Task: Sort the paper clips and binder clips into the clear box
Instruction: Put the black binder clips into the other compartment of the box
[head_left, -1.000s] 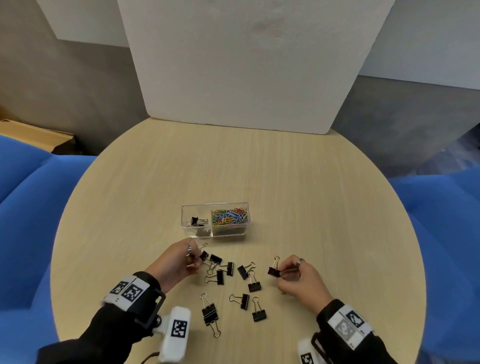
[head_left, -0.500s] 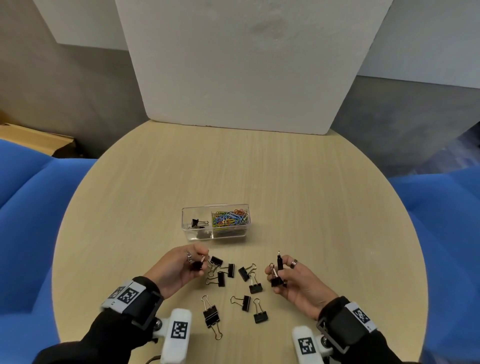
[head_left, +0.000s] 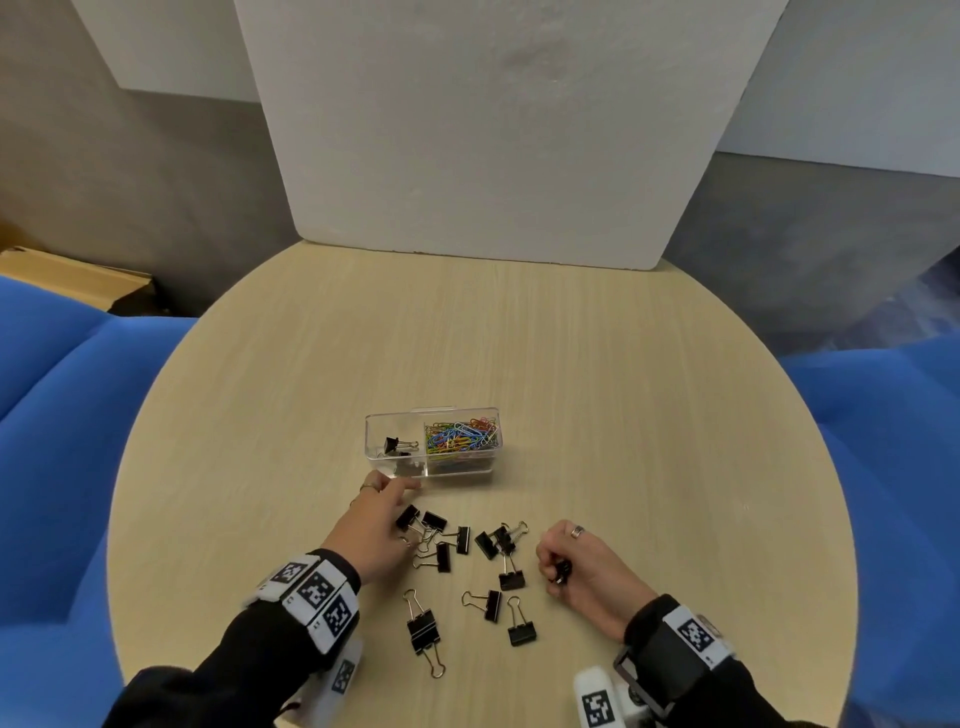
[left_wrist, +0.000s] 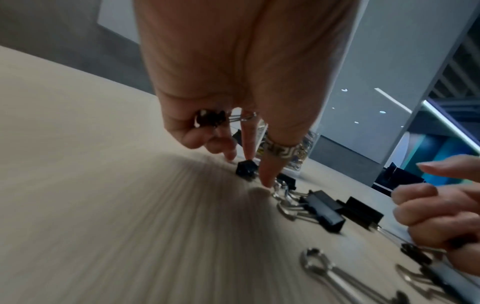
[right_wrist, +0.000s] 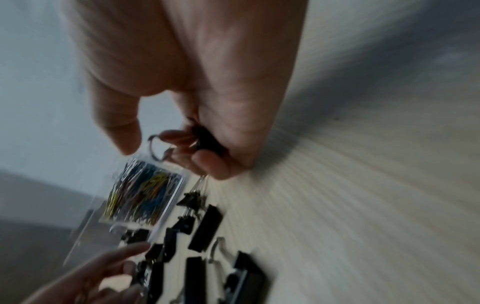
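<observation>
Clear box (head_left: 431, 470): mid-table (head_left: 623, 415); paper clips (head_left: 461, 439) right compartment, one binder clip (head_left: 392, 445) left. Loose binder clips (head_left: 470, 566): near edge. Left hand (head_left: 376, 525): curled fingers hold a clip (left_wrist: 209, 120), others extended. Right hand (head_left: 582, 569): fist around a clip (right_wrist: 205, 139).

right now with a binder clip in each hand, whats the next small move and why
Probably carry the right hand and its binder clip to the clear box and drop it in the left compartment: one binder clip lies there, paper clips fill the right. The left hand is reaching for another.
</observation>
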